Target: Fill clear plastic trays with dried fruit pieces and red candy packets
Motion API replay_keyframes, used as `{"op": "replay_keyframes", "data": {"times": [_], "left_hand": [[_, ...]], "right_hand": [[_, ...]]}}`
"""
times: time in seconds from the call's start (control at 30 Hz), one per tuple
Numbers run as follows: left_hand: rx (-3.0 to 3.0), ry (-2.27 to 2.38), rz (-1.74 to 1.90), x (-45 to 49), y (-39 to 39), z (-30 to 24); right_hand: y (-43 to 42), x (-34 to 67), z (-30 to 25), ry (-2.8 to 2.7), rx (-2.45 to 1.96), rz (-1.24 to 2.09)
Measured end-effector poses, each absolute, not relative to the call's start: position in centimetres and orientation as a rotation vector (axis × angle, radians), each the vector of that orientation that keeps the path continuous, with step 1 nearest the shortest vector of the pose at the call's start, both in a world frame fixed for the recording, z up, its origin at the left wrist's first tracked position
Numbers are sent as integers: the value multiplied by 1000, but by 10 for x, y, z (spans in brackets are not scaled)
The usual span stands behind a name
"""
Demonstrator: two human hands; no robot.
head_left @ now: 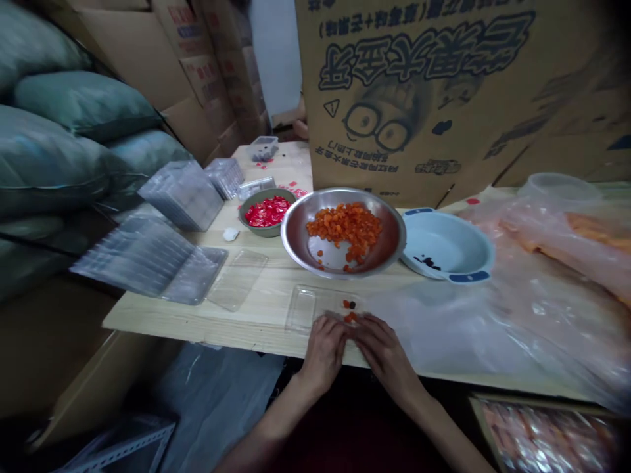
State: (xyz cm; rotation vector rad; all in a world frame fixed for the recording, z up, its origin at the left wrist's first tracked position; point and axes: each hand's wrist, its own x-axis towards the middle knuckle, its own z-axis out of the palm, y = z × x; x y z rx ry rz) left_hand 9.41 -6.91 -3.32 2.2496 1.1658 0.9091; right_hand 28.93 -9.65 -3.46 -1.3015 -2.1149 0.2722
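My left hand (325,345) and my right hand (384,351) meet at the near edge of a clear plastic tray (304,309). Both have their fingers curled and closed, tips together; what is between them is hidden. Just beyond the fingertips lie a small orange piece (350,317), another orange piece (346,303) and a dark piece (352,305). Behind the tray stands a steel bowl (315,257) with a heap of orange pieces (352,223). A light blue basin (446,240) to its right holds a few dark bits (428,262).
On the left are a green bowl (269,231) of red packets (267,211), a clear lid (238,279) and stacked plastic boxes (148,259). A large carton (419,98) blocks the back. Plastic bags (552,289) cover the right side; a box of packets (547,433) sits below.
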Motion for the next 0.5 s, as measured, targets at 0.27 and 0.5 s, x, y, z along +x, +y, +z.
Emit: {"op": "replay_keyframes", "data": {"times": [0.27, 0.5], "left_hand": [[2155, 1217, 1288, 58, -42, 3], [1844, 1925, 972, -38, 187, 75]], "right_hand": [[-91, 281, -40, -2214, -1251, 79], [-81, 296, -73, -2485, -1074, -197]]}}
